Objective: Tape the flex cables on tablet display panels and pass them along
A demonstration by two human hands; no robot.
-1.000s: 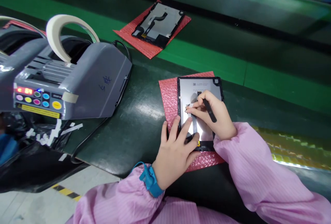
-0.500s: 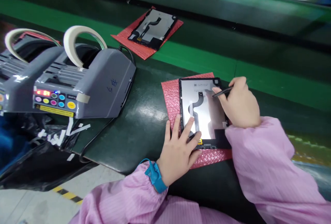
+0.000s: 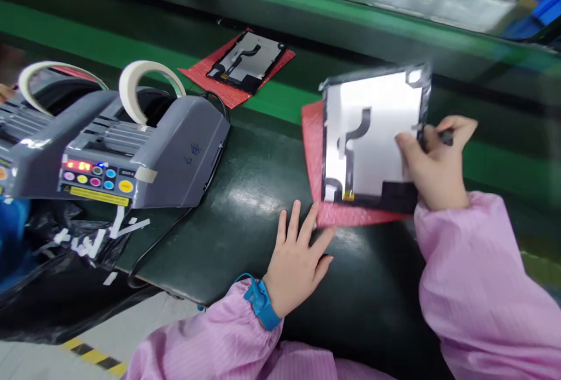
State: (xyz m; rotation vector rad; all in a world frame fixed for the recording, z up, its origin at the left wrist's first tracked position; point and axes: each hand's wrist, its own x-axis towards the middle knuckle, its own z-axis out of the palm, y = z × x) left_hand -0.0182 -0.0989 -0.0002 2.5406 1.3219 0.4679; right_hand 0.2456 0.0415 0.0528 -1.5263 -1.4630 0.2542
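Note:
My right hand grips the right edge of a tablet screen panel, thumb on its silver back, with a dark pen-like tool also between the fingers. The panel looks raised and tilted over a pink bubble-wrap sheet. A black flex cable runs down its back. My left hand, with a blue wrist strap, lies with spread fingers on the dark table, fingertips at the sheet's lower left edge.
Two grey tape dispensers with white tape rolls stand at the left. Another panel lies on pink wrap at the back. Tape scraps cling to a black bag at the lower left. A black cable crosses the table's left edge.
My right hand has taken hold of the panel's edge and moved it up and away. The pink sheet has shifted away too. My left hand is off the panel, resting on the table.

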